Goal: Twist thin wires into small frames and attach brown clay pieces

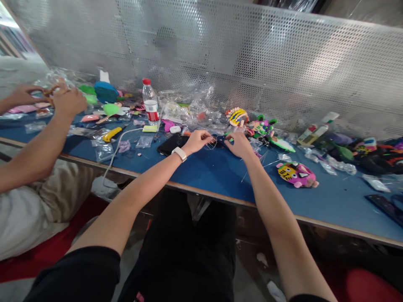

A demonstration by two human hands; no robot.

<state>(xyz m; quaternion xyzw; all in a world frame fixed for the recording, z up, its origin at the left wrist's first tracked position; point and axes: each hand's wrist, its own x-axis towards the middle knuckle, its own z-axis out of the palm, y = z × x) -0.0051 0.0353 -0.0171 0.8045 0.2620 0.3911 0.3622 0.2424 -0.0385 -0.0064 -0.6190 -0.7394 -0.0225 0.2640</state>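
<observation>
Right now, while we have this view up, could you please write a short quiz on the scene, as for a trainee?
1. Multiple choice: What colour is the cap on the plastic bottle?
A) Green
B) Red
C) White

2. True or false: The camera wearer's left hand has a light-coloured wristband just behind it.

3. Fill in the missing colour: The pink-and-yellow figure lies on a ____ tabletop.

Key: 1. B; 2. True; 3. blue.
</observation>
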